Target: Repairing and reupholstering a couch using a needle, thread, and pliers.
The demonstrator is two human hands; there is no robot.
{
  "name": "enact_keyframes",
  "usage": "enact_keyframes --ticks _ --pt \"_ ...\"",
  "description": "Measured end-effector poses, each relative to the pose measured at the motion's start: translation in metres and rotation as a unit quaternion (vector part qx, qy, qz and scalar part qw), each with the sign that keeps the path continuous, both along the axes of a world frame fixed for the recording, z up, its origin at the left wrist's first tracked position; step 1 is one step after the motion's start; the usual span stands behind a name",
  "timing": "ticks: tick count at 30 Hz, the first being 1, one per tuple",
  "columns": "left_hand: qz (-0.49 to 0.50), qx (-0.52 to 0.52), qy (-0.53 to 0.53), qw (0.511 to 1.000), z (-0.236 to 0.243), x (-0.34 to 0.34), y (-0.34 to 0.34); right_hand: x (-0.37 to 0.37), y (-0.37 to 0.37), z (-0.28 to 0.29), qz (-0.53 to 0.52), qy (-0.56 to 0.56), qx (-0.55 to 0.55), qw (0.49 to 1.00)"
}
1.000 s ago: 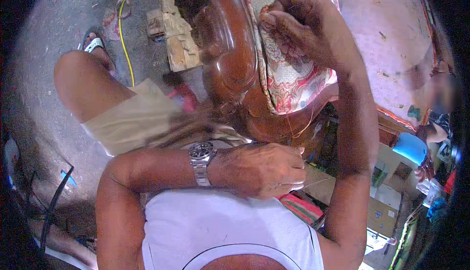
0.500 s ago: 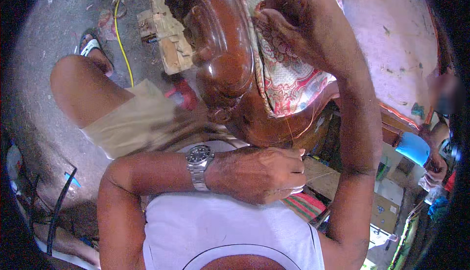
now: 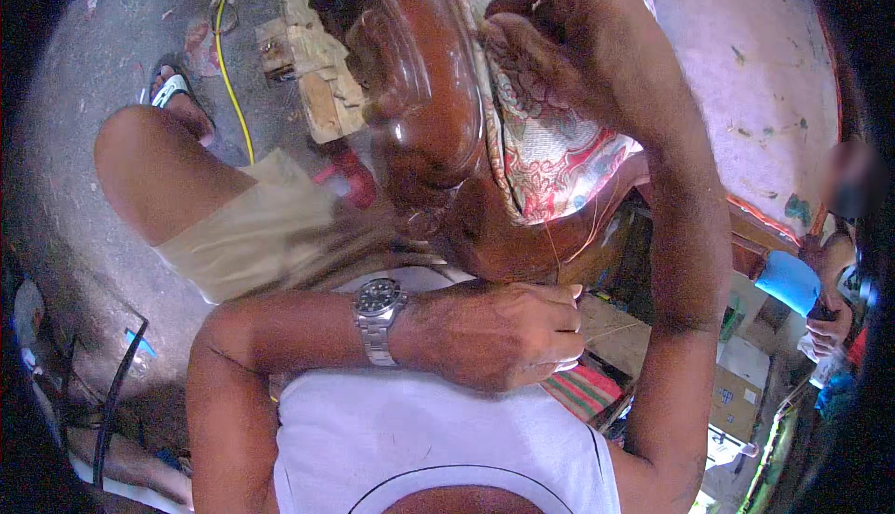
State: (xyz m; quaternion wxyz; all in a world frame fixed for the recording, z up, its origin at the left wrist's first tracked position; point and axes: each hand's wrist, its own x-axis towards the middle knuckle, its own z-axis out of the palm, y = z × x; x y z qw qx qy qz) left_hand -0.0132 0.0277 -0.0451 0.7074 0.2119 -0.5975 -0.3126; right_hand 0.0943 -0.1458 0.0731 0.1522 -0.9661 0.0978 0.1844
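Head view: thread (image 3: pixel 571 234) between both hands.

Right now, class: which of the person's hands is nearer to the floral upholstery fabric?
Right. The right hand presses on the floral fabric beside the carved wooden frame. The left hand is lower, near the chest, pinching a thread.

A grey, stained concrete floor (image 3: pixel 84 123) fills the left side, with a thin yellow cable (image 3: pixel 230 67) running across it toward a pale rough wooden block (image 3: pixel 312 76). Brown cardboard boxes (image 3: pixel 736 393) crowd the lower right corner in daylight.
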Motion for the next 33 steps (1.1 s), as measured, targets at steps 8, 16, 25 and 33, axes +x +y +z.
enact_keyframes --ticks 8,16,25,33 --pt "-0.003 -0.008 0.001 1.0 0.0 0.0 0.001 0.0 0.013 0.002 0.04 -0.029 -0.052 0.997" --pt "-0.026 -0.016 -0.022 0.999 0.001 0.003 0.0 -0.011 -0.014 -0.022 0.06 -0.088 -0.01 0.994" --pt "-0.018 -0.024 -0.035 0.999 0.0 0.004 -0.001 0.007 -0.013 -0.016 0.091 -0.009 0.003 0.996" --pt "0.025 -0.052 -0.074 0.996 -0.002 0.001 0.001 0.021 -0.003 -0.004 0.115 0.089 -0.085 0.986"
